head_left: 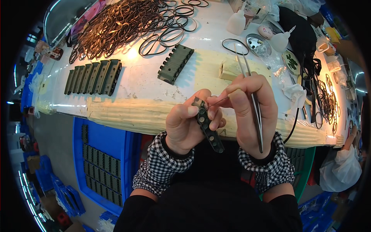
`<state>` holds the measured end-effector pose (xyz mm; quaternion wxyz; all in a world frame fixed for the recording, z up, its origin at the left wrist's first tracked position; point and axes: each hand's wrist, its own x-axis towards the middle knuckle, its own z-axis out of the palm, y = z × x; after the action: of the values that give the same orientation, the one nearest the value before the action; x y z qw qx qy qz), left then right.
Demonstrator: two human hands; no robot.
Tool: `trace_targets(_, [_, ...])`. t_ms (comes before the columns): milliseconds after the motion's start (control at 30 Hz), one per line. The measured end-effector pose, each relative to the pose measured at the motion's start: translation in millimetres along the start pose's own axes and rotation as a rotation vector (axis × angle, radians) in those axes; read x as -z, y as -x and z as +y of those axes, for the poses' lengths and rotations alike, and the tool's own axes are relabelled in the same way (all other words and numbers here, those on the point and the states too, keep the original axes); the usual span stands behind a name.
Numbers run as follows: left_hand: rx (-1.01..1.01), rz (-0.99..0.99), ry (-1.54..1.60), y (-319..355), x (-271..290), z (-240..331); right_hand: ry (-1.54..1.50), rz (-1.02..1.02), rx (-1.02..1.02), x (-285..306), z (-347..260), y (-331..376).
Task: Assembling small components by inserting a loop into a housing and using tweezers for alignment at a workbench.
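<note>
Strip [210, 134], studded, pinched by left hand [182, 125]; right hand [246, 112] pinches strand [219, 101], cradling metal tweezers [258, 123].

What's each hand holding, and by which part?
Left hand: narrow dark green strip, upper end. Right hand: silver metal tweezers, middle; thin dark strand, one end.

The white surface [139, 85], its near edge covered with ribbed cream padding [154, 115], carried a heap of dark loops [116, 33] at far left, a row of green strips [92, 78] nearer, one ridged green block [176, 64] mid-way, and a cream block [229, 70] to its right.
</note>
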<state>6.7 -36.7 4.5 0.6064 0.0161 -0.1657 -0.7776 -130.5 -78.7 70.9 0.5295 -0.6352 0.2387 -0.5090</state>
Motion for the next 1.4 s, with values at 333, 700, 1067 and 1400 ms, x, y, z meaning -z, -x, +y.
trace_targets(333, [0.001, -0.020, -0.021, 0, -1, 0, 0.864, 0.220, 0.426, 49, 12, -37])
trace_targets(700, [-0.129, -0.003, -0.112, 2, -3, 0, 0.582, 0.162, 0.261, 34, -2, -17])
trace_targets(1067, [-0.192, -0.029, -0.124, 2, -1, -3, 0.145, -0.177, 0.051, 15, -8, 20])
trace_targets(1400, [-0.195, -0.021, -0.064, 3, -1, -4, 0.267, -0.204, 0.135, 13, -6, 17])
